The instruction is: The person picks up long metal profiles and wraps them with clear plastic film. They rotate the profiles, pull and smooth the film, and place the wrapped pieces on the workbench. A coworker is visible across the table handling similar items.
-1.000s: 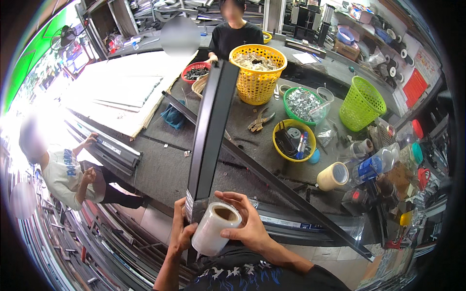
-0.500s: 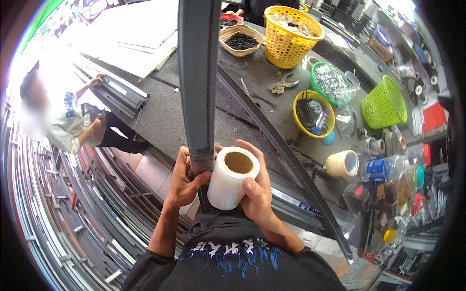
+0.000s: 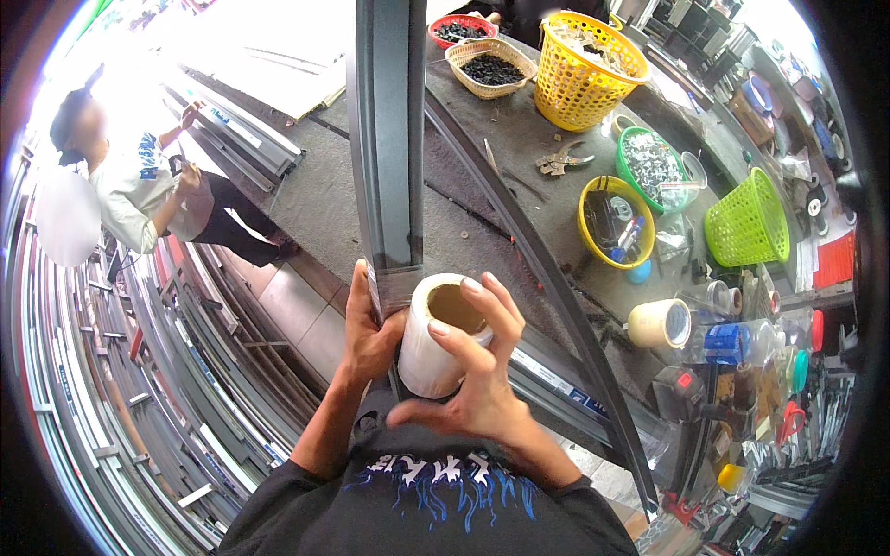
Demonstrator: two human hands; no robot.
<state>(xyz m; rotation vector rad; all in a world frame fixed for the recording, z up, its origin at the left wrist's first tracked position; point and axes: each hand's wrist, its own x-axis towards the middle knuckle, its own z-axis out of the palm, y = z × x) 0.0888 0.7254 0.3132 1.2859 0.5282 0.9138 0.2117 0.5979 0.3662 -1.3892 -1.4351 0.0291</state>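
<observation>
A long dark grey metal profile (image 3: 394,139) stretches away from my body across the table. My left hand (image 3: 369,329) is closed round its near end, the thumb reaching across to the roll's side. Clear film shows wrapped round the profile just above that thumb. Beside it, on the right, is a white roll of stretch film (image 3: 428,357) with a hollow cardboard core. My right hand (image 3: 482,380) is at the roll with its fingers spread. Its index and middle fingers lie over the core opening, and the thumb stretches out below the roll.
Another dark profile (image 3: 556,296) slants over the table. Yellow basket (image 3: 579,83), green basket (image 3: 746,222), yellow bowl (image 3: 593,236), pliers (image 3: 563,159) and a tape roll (image 3: 660,324) stand right. Long profiles (image 3: 120,398) fill a rack left, near another person (image 3: 171,199).
My right hand has loosened from the roll's side, its fingers now spread over the top and its thumb lower. My left hand's grip has shifted, its fingers straighter. The head view has shifted slightly.
</observation>
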